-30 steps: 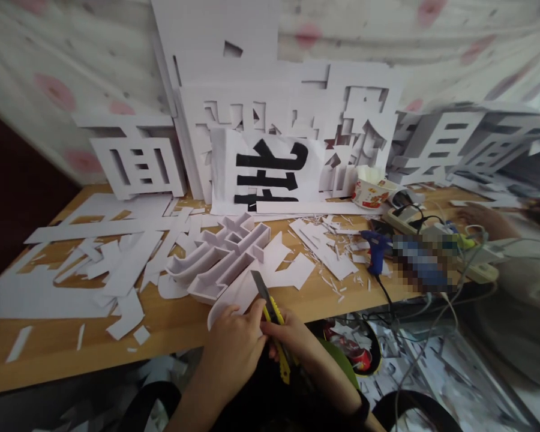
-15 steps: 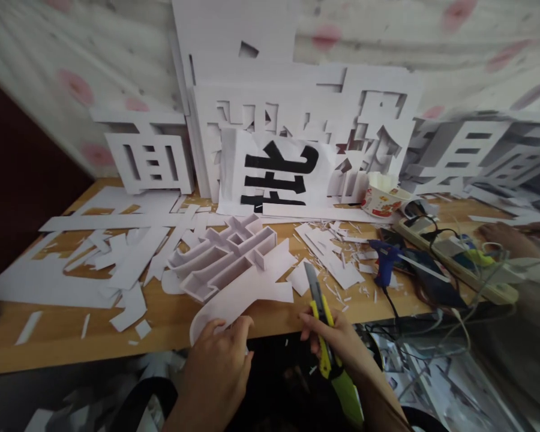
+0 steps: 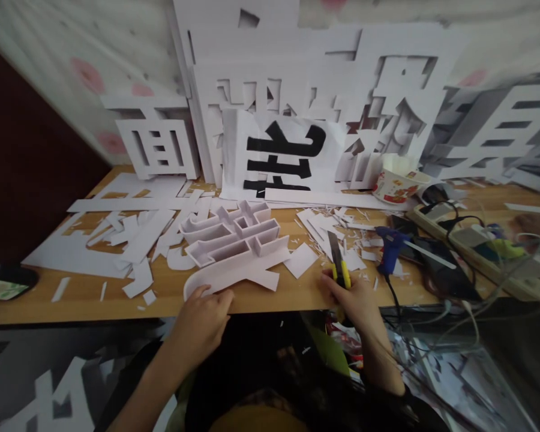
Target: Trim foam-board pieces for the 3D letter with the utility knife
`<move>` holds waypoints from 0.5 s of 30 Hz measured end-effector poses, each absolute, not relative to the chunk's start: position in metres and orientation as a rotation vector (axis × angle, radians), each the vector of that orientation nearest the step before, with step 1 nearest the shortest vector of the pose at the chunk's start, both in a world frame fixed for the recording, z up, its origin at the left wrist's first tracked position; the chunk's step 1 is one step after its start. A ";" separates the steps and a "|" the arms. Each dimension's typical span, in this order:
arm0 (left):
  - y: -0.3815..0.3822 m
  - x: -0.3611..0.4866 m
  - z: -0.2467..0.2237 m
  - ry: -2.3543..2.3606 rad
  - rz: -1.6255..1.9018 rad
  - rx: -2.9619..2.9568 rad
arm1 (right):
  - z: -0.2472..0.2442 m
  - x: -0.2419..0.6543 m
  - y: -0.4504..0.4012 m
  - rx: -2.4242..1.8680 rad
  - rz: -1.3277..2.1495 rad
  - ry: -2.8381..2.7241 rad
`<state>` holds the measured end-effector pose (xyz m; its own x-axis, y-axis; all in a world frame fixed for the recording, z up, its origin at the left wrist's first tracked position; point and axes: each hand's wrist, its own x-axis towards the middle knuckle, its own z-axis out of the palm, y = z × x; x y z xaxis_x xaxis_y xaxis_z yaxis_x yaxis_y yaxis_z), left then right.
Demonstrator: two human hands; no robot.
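Note:
A white hollow foam-board character lies at the middle of the table, thin upright walls standing on its flat face. At the near left end of this piece, my left hand grips the rounded edge with bent fingers; the thumb is partly hidden. My right hand is closed round a yellow-and-black utility knife at the table's front edge. The knife's dark blade is extended and points up and away, apart from the character. White offcuts lie between the character and the knife.
A blue glue gun, a dark phone and a power strip with tangled cables are on the right. Behind stand a paper cup, a printed sheet and cut-out boards. Another person's hand shows at far right.
The view has shifted, so the table sits higher in the picture. My right hand has moved right with the knife, farther from the character. My left hand stays at the character's near end.

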<state>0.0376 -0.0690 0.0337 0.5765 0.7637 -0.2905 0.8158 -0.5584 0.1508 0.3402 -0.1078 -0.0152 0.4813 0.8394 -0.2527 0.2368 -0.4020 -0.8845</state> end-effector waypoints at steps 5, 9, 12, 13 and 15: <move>-0.051 0.010 0.037 1.391 -0.361 2.575 | -0.015 0.332 -0.078 -2.185 0.542 -1.198; -0.044 -0.009 0.029 1.447 -0.241 2.562 | -0.014 0.312 -0.060 -2.321 0.389 -1.383; -0.043 -0.019 0.017 1.455 -0.113 2.548 | -0.011 0.302 -0.054 -2.402 0.436 -1.395; -0.044 -0.021 0.013 1.454 -0.074 2.546 | -0.010 0.301 -0.052 -2.427 0.466 -1.389; -0.045 -0.021 0.008 1.454 -0.004 2.542 | -0.009 0.302 -0.049 -2.461 0.504 -1.394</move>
<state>-0.0212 -0.0453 0.0080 0.5125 0.8520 -0.1073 0.8525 -0.4899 0.1822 0.3015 -0.0489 -0.0094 0.4772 0.8629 -0.1663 0.7698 -0.5018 -0.3946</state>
